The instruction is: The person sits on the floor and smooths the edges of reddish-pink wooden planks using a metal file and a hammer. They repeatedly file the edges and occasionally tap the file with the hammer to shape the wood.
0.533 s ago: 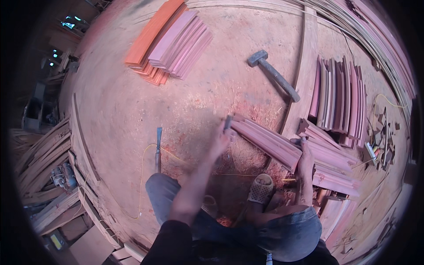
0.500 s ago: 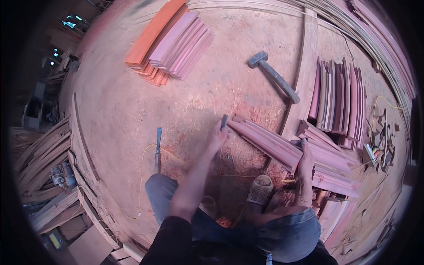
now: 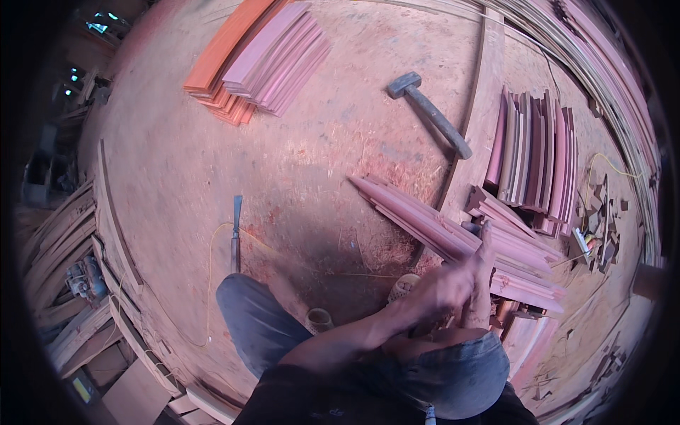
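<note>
Long pinkish wooden strips with moulded profiles [image 3: 418,212] lie at an angle in front of my right knee, their far ends pointing up and left. My right hand [image 3: 483,265] grips their near end, fingers pointing up along the side. Across my body reaches my left hand [image 3: 453,283], right beside the right one and partly over its wrist. Motion smears its fingers, and whatever they hold cannot be made out. A chisel [image 3: 236,230] lies on the floor beyond my left knee. Farther off, a hammer [image 3: 431,113] rests with its handle end against a long board [image 3: 482,92].
Stacked orange boards [image 3: 230,49] and pink boards [image 3: 273,57] lie far left of centre. Curved dark strips [image 3: 535,152] stand bundled at right, near wood offcuts [image 3: 602,223]. A yellow cord [image 3: 210,283] crosses the floor. Planks and a power tool [image 3: 86,278] lie at left.
My left hand, which held a small dark flat blade at the strips' far end, has swept right and back toward my right hand. The right hand keeps its place on the strips.
</note>
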A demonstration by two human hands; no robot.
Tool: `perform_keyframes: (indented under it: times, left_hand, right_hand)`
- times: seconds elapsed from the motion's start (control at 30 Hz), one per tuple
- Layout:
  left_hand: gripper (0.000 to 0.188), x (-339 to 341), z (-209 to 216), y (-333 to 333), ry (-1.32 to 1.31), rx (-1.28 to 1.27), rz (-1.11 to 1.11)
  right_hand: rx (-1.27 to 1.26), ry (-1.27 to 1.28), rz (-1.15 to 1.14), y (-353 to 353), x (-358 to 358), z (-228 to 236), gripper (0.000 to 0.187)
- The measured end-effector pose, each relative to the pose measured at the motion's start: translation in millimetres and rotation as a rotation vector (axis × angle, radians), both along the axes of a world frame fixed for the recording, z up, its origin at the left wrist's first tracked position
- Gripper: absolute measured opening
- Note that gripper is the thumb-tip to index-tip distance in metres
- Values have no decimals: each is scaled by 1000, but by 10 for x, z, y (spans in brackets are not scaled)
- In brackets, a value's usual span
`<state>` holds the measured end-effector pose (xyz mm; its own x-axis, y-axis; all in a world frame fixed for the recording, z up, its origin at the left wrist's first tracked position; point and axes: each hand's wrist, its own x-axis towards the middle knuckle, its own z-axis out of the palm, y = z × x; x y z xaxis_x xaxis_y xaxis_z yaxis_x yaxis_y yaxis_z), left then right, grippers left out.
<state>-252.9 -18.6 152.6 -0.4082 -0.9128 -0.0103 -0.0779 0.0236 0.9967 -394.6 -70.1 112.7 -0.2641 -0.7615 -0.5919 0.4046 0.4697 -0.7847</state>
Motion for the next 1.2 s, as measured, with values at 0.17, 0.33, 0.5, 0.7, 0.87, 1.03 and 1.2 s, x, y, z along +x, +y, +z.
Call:
perform_keyframes:
  times: [0.17,0.33,0.5,0.7,0.87,1.03,1.2]
  left_hand:
    - [40,651,-499,-531,38,228,442]
    - [33,1735,-1457,-1263,-698,-160,658]
    - [41,1378,-1304,-1149,-834,-105,524]
    - [35,54,-36,-81,-267,-219,249]
    - [35,174,-59,-164,-52,-495,60]
    - [33,1480,-908,-1060,-651,-28,520]
    - [32,1466,-922,-1033,-619,53,419]
  right_hand:
    - [13,-166,18,36,-18,-33,79]
    - [4,-222,28,125,34,63,79]
    - [23,-138,-9,122,71,64,79]
    - [67,-73,-42,141,52,-2,76]
    - [62,-39,-157,55,14,-162,71]
    - [-25,-114,6,184,31,-168,69]
    - [-88,14,8,144,73,-159,68]
